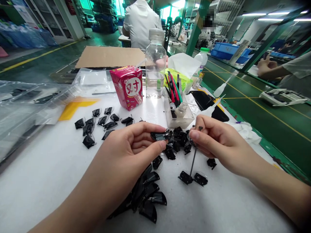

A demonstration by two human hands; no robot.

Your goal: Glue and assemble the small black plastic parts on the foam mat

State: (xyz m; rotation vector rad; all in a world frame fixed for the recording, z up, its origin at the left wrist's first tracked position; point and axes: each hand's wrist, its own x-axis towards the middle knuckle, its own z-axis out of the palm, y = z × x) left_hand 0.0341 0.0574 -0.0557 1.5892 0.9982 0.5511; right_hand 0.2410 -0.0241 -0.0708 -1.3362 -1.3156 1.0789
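My left hand (128, 149) pinches a small black plastic part (159, 136) between thumb and fingertips, its grey inner face partly showing. Across from it, my right hand (218, 142) is closed on a thin dark rod-like tool (193, 161) that slants down toward the table. A small dark piece (200, 128) shows at the right fingertips; whether it belongs to the tool I cannot tell. Between the hands lies a pile of small black parts (178, 139). Two more black pieces (200, 179) rest below the tool's tip. Curved black parts (148, 194) are heaped beside my left wrist.
Loose black parts with clear film (88, 141) lie at left, near clear plastic trays (36, 106). Behind stand a red drink carton (127, 89), a clear bottle (155, 71) and a box of pens (181, 121). A person in white (142, 19) sits farther back.
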